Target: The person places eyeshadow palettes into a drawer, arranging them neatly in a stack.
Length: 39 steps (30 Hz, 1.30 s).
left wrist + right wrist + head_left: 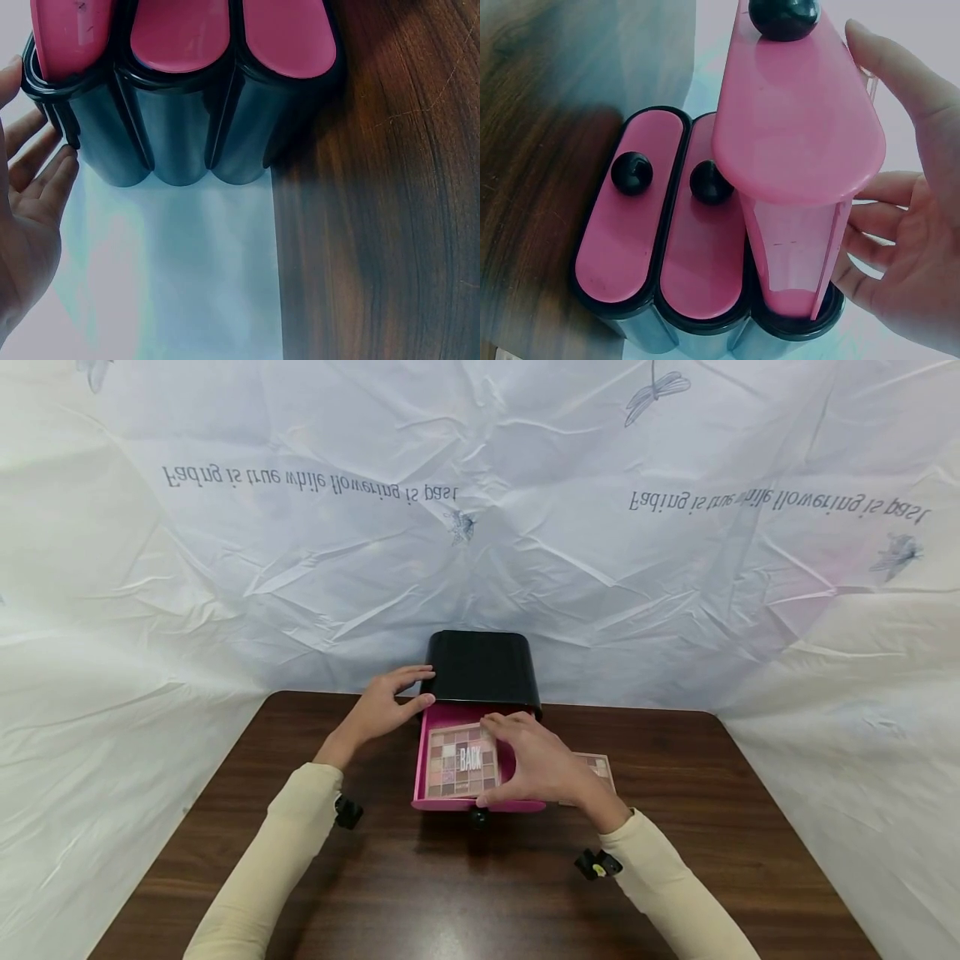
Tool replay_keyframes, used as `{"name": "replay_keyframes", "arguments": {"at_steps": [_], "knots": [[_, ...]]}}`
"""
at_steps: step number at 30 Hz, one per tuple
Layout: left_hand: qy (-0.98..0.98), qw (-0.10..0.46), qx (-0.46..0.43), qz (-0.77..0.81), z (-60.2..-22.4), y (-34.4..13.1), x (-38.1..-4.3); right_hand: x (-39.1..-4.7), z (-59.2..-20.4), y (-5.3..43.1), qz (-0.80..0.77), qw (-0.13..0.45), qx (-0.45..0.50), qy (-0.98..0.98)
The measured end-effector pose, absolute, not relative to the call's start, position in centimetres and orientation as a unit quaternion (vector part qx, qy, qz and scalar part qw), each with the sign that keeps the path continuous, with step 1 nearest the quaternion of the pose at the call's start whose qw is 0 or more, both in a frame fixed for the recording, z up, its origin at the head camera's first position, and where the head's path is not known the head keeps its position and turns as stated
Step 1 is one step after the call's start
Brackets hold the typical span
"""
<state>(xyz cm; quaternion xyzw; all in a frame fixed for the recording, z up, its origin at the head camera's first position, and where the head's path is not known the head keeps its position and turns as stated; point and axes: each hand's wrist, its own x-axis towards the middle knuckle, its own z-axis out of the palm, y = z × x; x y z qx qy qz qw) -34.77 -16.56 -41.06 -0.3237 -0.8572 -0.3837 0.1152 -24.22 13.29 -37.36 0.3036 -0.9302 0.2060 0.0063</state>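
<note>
A black cabinet (480,666) with three pink drawers, the top drawer (477,806) pulled out, stands at the table's far edge. Inside that drawer is a square eyeshadow palette (462,762) with many pans and the word BACK on it. My right hand (536,760) grips the palette's right side, thumb near the drawer front and fingers at the far edge. My left hand (386,702) rests its fingertips against the cabinet's left side; the left wrist view shows them on the black casing (64,124). In the right wrist view, two lower drawers (630,225) are closed.
A second eyeshadow palette (597,766) lies on the brown wooden table (675,827) to the right, partly covered by my right hand and wrist. Round black knobs (712,182) stick out from the drawer fronts. White printed cloth (480,568) hangs behind the table.
</note>
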Motion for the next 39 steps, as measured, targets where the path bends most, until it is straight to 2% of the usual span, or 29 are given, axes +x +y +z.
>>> {"name": "replay_keyframes", "arguments": {"at_steps": [4, 9, 14, 20, 30, 39], "knots": [[-0.858, 0.114, -0.321, -0.384, -41.0, -16.5, -34.8, -24.1, -37.1, 13.6, 0.225, 0.025, 0.296, -0.928], [-0.86, 0.115, -0.319, -0.382, -41.0, -16.5, -34.7, -24.3, -36.9, 14.8, 0.269, 0.089, 0.278, -0.918], [-0.86, 0.117, -0.318, -0.381, -41.0, -16.6, -34.5, -24.4, -37.0, 17.0, 0.322, 0.149, 0.286, -0.89], [-0.862, 0.12, -0.32, -0.374, -41.0, -16.6, -34.5, -24.7, -37.5, 20.3, 0.344, 0.185, 0.311, -0.867], [-0.864, 0.116, -0.318, -0.373, -41.0, -16.5, -34.6, -25.2, -40.3, 25.9, 0.354, 0.165, 0.282, -0.876], [-0.864, 0.12, -0.32, -0.371, -41.1, -16.5, -34.6, -25.9, -43.0, 29.4, 0.322, 0.101, 0.244, -0.909]]}}
